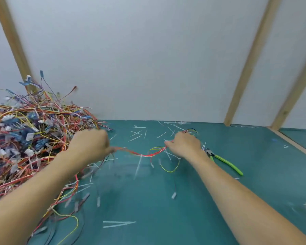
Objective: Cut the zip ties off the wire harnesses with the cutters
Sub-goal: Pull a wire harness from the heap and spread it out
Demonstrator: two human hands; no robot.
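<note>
A wire harness [145, 153] of red, orange and yellow wires hangs stretched above the green mat between my two hands. My left hand [92, 144] grips its left end, beside the big pile. My right hand [184, 145] grips its right end, with wire ends sticking out behind the fingers. White zip ties [138, 167] and small connectors dangle from the harness, blurred. The cutters [224, 162], with bright green handles, lie on the mat just right of my right wrist; neither hand touches them.
A large tangled pile of harnesses [25, 138] fills the left side of the mat. Cut white zip tie pieces [136, 133] lie scattered over the green mat [254, 156], with two more near the front [118, 224]. White wall with wooden struts [245, 76] stands behind.
</note>
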